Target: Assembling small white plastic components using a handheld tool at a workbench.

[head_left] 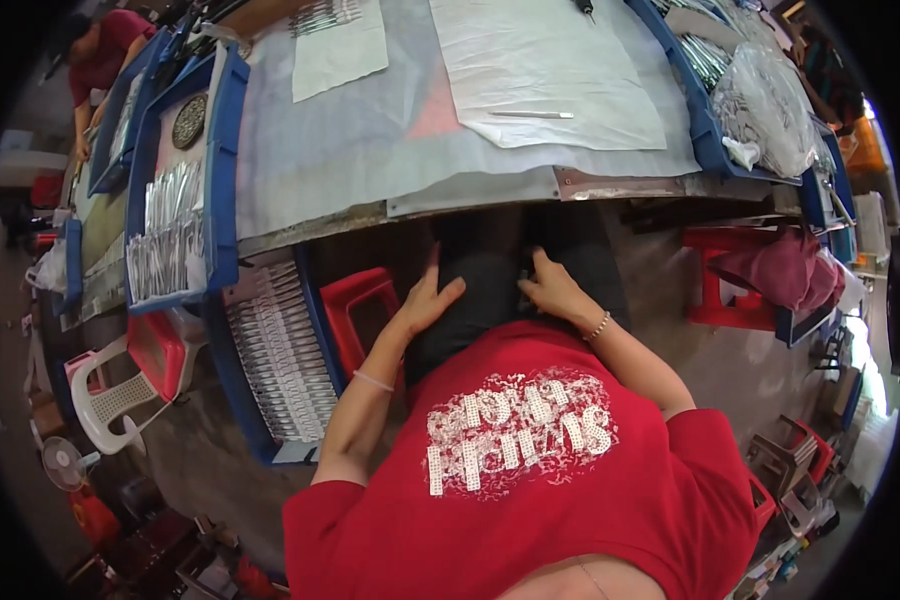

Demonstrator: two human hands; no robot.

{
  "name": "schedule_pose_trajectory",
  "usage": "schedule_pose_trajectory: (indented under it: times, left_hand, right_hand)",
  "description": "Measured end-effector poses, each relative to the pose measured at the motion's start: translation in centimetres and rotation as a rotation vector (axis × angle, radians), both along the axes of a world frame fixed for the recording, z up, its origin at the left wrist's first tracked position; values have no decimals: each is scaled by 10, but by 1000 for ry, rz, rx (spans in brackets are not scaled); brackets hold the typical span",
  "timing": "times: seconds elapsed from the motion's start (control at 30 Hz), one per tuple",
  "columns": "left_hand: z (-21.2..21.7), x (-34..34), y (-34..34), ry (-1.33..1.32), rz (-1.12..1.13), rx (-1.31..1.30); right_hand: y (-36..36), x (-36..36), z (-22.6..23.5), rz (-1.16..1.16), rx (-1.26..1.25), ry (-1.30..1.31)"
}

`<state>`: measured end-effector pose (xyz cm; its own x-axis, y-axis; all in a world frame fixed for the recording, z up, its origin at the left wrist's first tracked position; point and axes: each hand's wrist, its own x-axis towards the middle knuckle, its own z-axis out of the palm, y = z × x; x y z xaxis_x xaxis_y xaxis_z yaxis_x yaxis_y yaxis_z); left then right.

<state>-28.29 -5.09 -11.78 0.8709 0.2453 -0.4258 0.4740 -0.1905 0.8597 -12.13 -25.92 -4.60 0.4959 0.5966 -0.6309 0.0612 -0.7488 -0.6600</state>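
My left hand (430, 300) rests on my dark-trousered left thigh, thumb and forefinger apart, with nothing visible in it. On the other thigh lies my right hand (557, 290), its fingers partly spread and some of them hidden. Both hands are below the table's front edge and touch nothing on the tabletop. A white cloth (560, 75) covers part of the table in front of me. One slim silver tool (532, 114), its kind too small to tell, lies across it. A smaller white cloth (340, 55) to its left carries several thin metal pieces (325, 16).
A blue tray (228, 170) with silver metal pieces stands at the left. Below it, another blue tray (280, 350) holds rows of them. At the right, a plastic bag (765, 105) sits in a blue bin. Red stools (358, 310) flank me. Another person (110, 60) works far left.
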Motion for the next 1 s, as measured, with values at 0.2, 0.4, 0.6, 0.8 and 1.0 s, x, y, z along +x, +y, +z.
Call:
schedule_pose_trajectory:
  times: [0.2,0.4,0.6,0.8,1.0]
  left_hand:
    - [98,-53,-25,-458,221,-1267]
    - [107,-46,-28,-755,265,-1486]
    - [81,-12,5,-432,349,-475]
    - [-17,39,16,-118,171,88]
    - [27,14,-17,-100,-158,465]
  right_hand:
    - [-4,-15,-23,12,63,-178]
    - [0,-22,-63,-123,171,-140]
    - [-6,-22,-82,-285,278,53]
    - [11,-32,-32,-493,477,252]
    - [6,-15,-32,-325,514,100]
